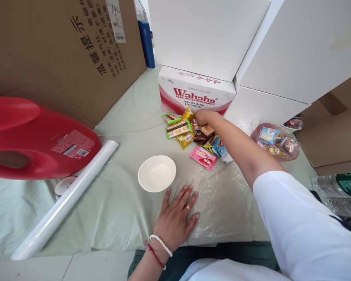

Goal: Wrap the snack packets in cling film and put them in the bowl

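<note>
My left hand [177, 216] lies flat with its fingers spread, on the cloth and the edge of a clear plastic sheet [225, 207]. Just beyond its fingertips stands a white bowl [157, 174] with nothing in it. My right hand [204, 117] reaches into a pile of wrapped snacks, its fingers turned down and hidden from me. Around it are a green-edged wafer packet [179, 128], yellow packets [185, 139], dark brown packets [200, 136] and a blue packet [219, 147]. Nearer to me lies a pink nabati packet [203, 157].
Behind the pile stands a Wahaha carton [193, 91], with white panels above it. A pink clear bowl [276, 142] of snacks sits to the right, near plastic bottles [339, 185]. On the left are a red jug [46, 136], a white roll [67, 199] and a large cardboard box [61, 58].
</note>
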Demonstrator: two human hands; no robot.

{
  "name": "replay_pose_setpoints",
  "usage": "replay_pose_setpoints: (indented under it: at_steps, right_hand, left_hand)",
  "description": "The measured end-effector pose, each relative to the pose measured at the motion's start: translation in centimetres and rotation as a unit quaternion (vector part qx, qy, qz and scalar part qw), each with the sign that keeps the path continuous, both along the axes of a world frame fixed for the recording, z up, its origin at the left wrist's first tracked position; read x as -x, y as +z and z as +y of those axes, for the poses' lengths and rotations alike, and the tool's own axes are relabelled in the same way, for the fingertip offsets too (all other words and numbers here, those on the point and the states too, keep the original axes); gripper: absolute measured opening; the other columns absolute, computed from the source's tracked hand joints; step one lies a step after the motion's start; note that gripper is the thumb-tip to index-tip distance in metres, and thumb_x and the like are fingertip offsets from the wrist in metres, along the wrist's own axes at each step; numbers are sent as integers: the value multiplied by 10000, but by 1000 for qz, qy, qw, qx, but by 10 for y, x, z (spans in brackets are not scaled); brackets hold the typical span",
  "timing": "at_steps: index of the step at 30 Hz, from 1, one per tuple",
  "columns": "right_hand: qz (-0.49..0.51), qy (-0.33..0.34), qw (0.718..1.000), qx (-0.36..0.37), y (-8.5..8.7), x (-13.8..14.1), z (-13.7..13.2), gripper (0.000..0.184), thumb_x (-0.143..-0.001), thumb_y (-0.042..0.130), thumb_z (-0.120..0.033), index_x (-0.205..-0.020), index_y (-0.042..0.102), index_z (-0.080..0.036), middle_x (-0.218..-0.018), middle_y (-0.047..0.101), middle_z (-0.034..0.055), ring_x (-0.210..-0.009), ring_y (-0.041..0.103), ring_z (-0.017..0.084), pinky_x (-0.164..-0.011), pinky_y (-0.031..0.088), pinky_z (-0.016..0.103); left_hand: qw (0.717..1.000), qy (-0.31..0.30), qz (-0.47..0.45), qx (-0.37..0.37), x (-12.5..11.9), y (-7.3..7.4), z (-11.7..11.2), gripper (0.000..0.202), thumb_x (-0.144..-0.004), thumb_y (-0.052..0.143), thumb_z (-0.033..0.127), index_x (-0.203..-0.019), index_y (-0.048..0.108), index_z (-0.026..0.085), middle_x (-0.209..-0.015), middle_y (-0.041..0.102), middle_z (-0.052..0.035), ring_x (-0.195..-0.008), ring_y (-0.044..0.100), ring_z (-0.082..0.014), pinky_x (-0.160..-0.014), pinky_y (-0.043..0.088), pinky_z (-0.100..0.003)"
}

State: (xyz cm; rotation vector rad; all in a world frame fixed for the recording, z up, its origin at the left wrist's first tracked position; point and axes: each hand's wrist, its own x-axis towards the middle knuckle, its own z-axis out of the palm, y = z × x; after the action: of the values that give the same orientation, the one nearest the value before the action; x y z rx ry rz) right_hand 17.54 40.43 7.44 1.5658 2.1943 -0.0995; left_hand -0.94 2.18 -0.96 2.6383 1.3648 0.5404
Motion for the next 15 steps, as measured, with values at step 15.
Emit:
replay_pose_setpoints:
  at_steps: [15]
  right_hand:
    - [198,-53,938,-281,73,-63,-166,355,-976,512,-368,-1265,580,-171,-1092,721,146,-944,648,319,-748,441,360]
  left_hand:
    - [999,-3,0,47,0,-5,-3,568,-1025,445,497,-1546,480,273,-1630,451,-86,-1506,431,-264,-1303,80,-555]
